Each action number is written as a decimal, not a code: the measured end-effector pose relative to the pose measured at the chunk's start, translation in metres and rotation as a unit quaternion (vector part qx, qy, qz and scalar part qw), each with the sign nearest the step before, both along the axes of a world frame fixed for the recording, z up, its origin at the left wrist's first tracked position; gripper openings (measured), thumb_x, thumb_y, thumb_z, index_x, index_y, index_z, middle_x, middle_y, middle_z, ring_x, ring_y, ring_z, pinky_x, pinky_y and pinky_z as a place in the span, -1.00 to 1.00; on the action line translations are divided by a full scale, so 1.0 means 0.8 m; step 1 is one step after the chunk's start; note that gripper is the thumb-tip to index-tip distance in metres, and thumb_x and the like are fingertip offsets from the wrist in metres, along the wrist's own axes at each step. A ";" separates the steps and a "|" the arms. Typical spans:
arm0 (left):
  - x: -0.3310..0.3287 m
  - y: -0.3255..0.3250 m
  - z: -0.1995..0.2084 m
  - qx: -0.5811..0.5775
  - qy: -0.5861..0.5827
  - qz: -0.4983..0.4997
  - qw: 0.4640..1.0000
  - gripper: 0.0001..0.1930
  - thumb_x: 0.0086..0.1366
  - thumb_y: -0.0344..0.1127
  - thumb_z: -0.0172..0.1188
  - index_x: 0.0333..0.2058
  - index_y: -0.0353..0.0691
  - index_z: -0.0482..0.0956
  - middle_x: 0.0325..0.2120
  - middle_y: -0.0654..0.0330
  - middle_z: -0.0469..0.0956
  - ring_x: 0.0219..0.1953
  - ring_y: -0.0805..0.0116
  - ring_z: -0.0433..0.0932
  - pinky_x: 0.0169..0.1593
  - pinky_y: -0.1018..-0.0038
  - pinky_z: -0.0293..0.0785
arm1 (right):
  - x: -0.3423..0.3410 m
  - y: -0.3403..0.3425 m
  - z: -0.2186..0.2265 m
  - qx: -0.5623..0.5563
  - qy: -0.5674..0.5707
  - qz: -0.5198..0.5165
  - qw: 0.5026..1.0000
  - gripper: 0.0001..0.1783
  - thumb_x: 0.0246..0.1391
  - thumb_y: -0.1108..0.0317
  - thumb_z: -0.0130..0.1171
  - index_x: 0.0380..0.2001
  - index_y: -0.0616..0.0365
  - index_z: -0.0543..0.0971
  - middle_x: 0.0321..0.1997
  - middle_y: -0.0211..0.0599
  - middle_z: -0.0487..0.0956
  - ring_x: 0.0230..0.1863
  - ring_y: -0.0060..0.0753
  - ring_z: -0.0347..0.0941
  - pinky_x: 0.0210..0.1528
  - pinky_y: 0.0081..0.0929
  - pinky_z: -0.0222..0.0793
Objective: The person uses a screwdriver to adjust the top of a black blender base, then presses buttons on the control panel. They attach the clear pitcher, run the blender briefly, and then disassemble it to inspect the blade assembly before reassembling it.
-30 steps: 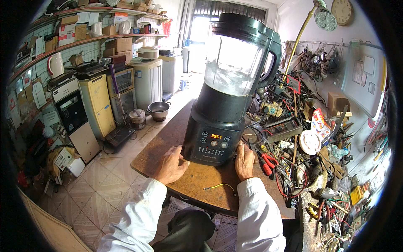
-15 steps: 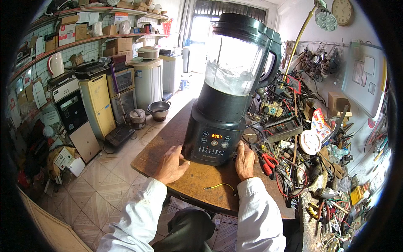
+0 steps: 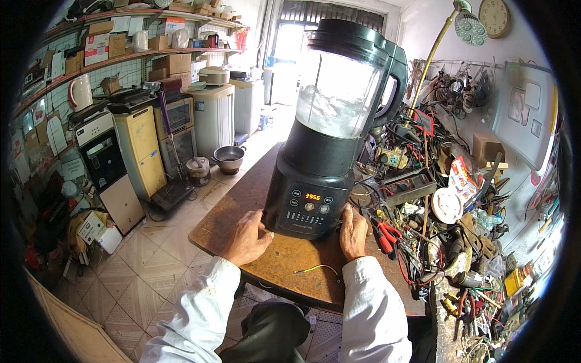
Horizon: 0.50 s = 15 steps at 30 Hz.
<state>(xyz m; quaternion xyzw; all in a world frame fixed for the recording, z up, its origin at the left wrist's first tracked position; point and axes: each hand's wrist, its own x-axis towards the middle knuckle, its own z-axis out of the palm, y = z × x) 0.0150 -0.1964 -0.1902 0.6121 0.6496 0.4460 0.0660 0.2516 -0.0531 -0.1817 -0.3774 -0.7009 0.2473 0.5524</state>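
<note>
Brown tabletop; blender between fingers

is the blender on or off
On: the blender has a lit display, and the liquid inside looks churned.

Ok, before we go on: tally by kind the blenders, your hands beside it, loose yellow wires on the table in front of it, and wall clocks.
Blender: 1
Hands: 2, left hand and right hand
Yellow wire: 1
Wall clock: 1
Total: 5
</note>
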 end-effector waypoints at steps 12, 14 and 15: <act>-0.001 0.000 -0.002 0.033 0.011 -0.012 0.999 -0.40 0.16 -0.41 0.38 0.18 -0.42 0.42 -0.22 -0.07 0.54 -0.18 -0.03 0.59 -0.05 0.13 0.49 | 0.000 0.000 -0.004 0.042 -0.011 -0.020 0.999 -0.43 0.48 0.04 -0.13 -0.38 0.39 0.52 -0.53 0.16 0.46 -0.49 -0.01 0.40 -0.31 -0.10 0.33; -0.005 0.000 -0.005 0.027 0.006 -0.008 1.000 -0.42 0.14 -0.42 0.37 0.15 -0.33 0.43 -0.19 -0.09 0.54 -0.17 -0.03 0.60 -0.04 0.12 0.50 | 0.001 -0.003 0.004 0.011 -0.024 -0.018 0.999 -0.44 0.48 0.05 -0.14 -0.38 0.38 0.52 -0.51 0.18 0.50 -0.45 0.10 0.48 -0.30 -0.07 0.34; -0.006 0.003 -0.011 0.027 0.011 -0.010 1.000 -0.43 0.14 -0.41 0.38 0.14 -0.33 0.43 -0.19 -0.09 0.54 -0.16 -0.03 0.60 -0.04 0.12 0.50 | 0.002 -0.002 -0.002 0.017 -0.023 -0.021 0.999 -0.44 0.48 0.06 -0.14 -0.38 0.38 0.53 -0.50 0.19 0.51 -0.43 0.16 0.50 -0.29 -0.05 0.34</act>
